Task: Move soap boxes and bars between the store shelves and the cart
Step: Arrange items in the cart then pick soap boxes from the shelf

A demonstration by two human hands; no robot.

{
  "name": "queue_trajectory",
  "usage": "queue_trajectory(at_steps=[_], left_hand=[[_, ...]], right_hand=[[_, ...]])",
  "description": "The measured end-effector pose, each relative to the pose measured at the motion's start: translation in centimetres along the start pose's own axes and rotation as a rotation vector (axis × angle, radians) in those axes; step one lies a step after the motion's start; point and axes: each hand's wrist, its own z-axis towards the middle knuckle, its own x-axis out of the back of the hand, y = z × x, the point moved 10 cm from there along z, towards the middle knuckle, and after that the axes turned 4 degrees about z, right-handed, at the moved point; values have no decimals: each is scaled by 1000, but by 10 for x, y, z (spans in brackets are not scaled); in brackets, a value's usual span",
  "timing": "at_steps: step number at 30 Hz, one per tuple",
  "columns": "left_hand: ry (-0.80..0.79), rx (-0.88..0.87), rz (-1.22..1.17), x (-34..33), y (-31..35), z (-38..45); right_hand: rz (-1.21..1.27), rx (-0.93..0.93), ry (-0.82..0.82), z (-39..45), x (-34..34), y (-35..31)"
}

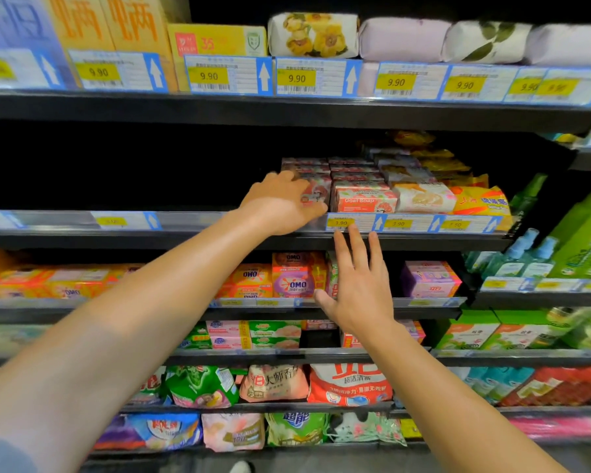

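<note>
Pink goat soap boxes [364, 199] stand in stacked rows on the second shelf [191, 235], right of centre. My left hand [280, 203] reaches onto that shelf and curls around the leftmost pink soap box [316, 191], which it partly hides. My right hand [355, 281] hovers lower, in front of the shelf edge, fingers spread and holding nothing. No cart is in view.
Wrapped soap bars [313, 35] and yellow boxes [215, 40] line the top shelf. OMO boxes [294, 276] and a purple box [429, 279] sit one shelf down. Detergent bags [348, 384] fill the lower shelves. Green bottles [580, 233] stand at right. The second shelf's left half looks dark.
</note>
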Motion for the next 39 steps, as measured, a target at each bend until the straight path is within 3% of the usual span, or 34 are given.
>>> queue_trajectory(at_steps=[5,8,12,16,26,32,39], left_hand=[[-54,-28,-75,-7,-3,-21],[15,-34,-22,-8,-13,-40],[140,-15,15,-8,-39,-92],[102,37,-39,-39,-97,-170],[-262,419,-64,-155,-321,-468],[-343,615,-79,-170,-429,-625],[-298,810,-113,-164,-529,-725]], right_hand=[[58,0,-32,-6,7,-5],[98,28,-58,-17,5,-20],[148,87,-116,-38,-9,-61],[172,166,-217,-73,-43,-121],[179,454,-540,-201,-137,-368],[191,621,-638,-287,-173,-527],[225,760,-765,-334,-194,-656]])
